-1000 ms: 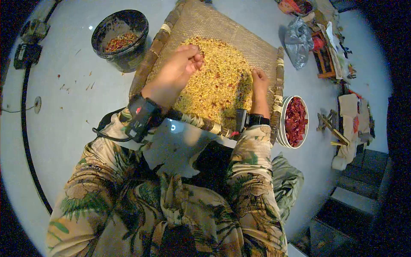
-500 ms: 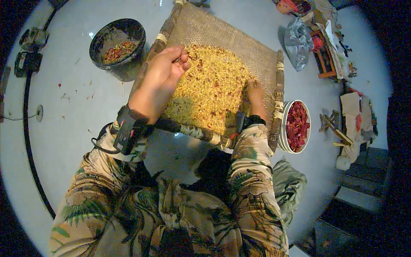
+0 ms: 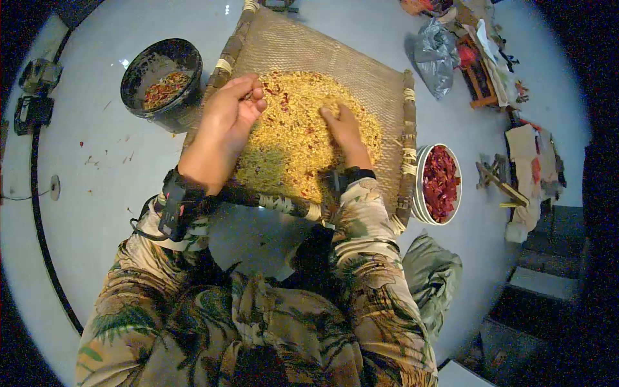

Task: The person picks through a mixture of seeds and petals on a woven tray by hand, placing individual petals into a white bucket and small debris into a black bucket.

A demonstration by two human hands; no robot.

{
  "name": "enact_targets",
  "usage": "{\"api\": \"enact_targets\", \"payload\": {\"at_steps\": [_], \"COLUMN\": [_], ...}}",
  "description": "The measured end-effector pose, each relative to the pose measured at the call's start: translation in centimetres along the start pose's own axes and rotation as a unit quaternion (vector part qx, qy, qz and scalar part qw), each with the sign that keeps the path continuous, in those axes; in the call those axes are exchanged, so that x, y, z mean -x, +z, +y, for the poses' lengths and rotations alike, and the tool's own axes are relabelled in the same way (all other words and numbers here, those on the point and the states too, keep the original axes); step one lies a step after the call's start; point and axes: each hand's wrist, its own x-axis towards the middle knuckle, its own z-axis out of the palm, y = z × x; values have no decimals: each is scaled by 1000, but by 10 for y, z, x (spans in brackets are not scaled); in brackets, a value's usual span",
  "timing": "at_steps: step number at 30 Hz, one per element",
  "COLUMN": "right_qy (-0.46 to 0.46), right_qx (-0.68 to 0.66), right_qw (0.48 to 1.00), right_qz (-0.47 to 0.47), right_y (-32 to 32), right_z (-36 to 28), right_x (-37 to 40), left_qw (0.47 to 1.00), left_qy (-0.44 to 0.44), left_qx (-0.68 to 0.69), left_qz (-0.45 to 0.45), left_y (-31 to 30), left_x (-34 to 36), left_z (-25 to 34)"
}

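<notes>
Yellow seeds mixed with red bits [image 3: 290, 129] lie spread on a woven tray [image 3: 380, 84] with a wooden frame. Over the left part of the seeds, my left hand [image 3: 232, 109] is held with its fingers curled together; whatever they hold is too small to make out. My right hand [image 3: 345, 132] rests on the seeds right of the middle, thumb apart from the fingers, whose tips are blurred against the seeds. Dark devices are strapped to both wrists.
A black bucket [image 3: 161, 84] with red and yellow bits stands left of the tray. To the right is a white bucket [image 3: 442, 187] of dried red pieces. Beyond are a grey plastic bag [image 3: 434, 58], a small wooden stand [image 3: 503, 180] and a crumpled green cloth [image 3: 432, 277].
My right hand has moved left and slightly up across the seeds, away from the tray's right side. My left hand stays curled over the left part. The whole view has shifted slightly.
</notes>
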Motion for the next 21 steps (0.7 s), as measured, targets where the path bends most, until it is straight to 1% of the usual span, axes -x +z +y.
{"api": "enact_targets", "payload": {"at_steps": [2, 3, 5, 6, 8, 9, 10, 12, 15, 16, 18, 21], "right_qy": [-22, -52, -112, -126, -153, -126, -149, -195, -223, -232, -264, -297], "right_qx": [24, 28, 36, 53, 85, 79, 88, 105, 121, 128, 141, 137], "right_qw": [999, 998, 993, 991, 984, 988, 984, 974, 963, 958, 948, 937], "right_qz": [-9, -6, -2, -6, -14, -46, -43, -37, -93, -111, -114, -123], "right_y": [-1, 5, 19, 24, 20, 16, 21, 28, 16, 16, 16, 9], "right_z": [-23, -28, -34, -38, -60, -72, -73, -74, -89, -91, -87, -75], "right_x": [9, 10, 10, 14, 26, 31, 33, 38, 51, 54, 55, 57], "left_qw": [1000, 999, 999, 999, 991, 991, 991, 999, 991, 995, 999, 990], "left_qy": [2, 3, 3, 3, 51, 49, 46, -13, 20, 4, -29, 45], "left_qx": [-10, -15, -18, -20, -110, -115, -120, -52, -131, -100, -36, -128], "left_qz": [-27, -41, -42, -43, -59, -51, -44, 3, -24, -20, -11, -43], "left_y": [-1, -2, -5, -6, 0, 2, 4, 6, 5, 3, -2, 7], "left_x": [1, 1, -1, -2, 5, 6, 8, 6, 12, 11, 6, 21], "left_z": [-1, -1, -1, -2, -4, -4, -3, -2, -1, -1, 1, 3]}}
